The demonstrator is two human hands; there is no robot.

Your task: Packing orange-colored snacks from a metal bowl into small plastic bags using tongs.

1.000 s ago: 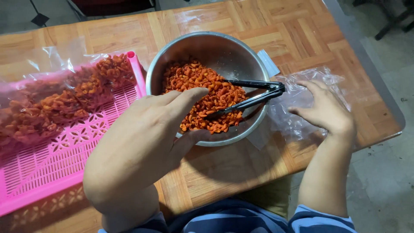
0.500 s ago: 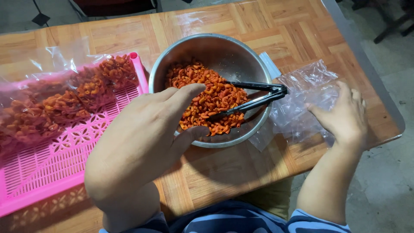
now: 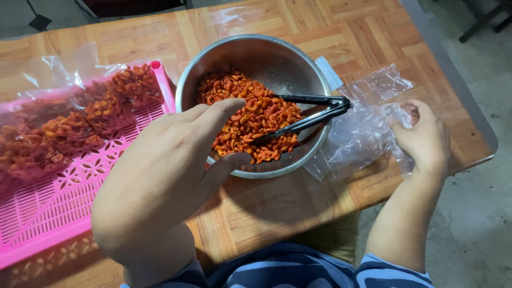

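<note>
Closest to the person, the left hand (image 3: 176, 170) hangs over the near edge of the metal bowl (image 3: 256, 53), with the thumb and fingers spread apart and holding nothing; the thumb looks very close to the rim at about 7 o'clock, but I cannot tell if it touches. Out at 3 o'clock, the right hand (image 3: 424, 136) has its fingers pinched together on a clear plastic bag (image 3: 368, 128), which lies flat and empty on the wooden surface (image 3: 277, 208) just beside the bowl. Inside the bowl there is a heap of orange snacks (image 3: 250, 114), so a lot looks left to pack. Black tongs (image 3: 309, 114) rest in the bowl with their tips in the snacks and their handle on the rim at 3 o'clock; no hand is on them. Farther off at 9 o'clock, a pink tray (image 3: 69, 186) holds filled bags (image 3: 69, 122) of the same snacks, so that part looks done.
</note>
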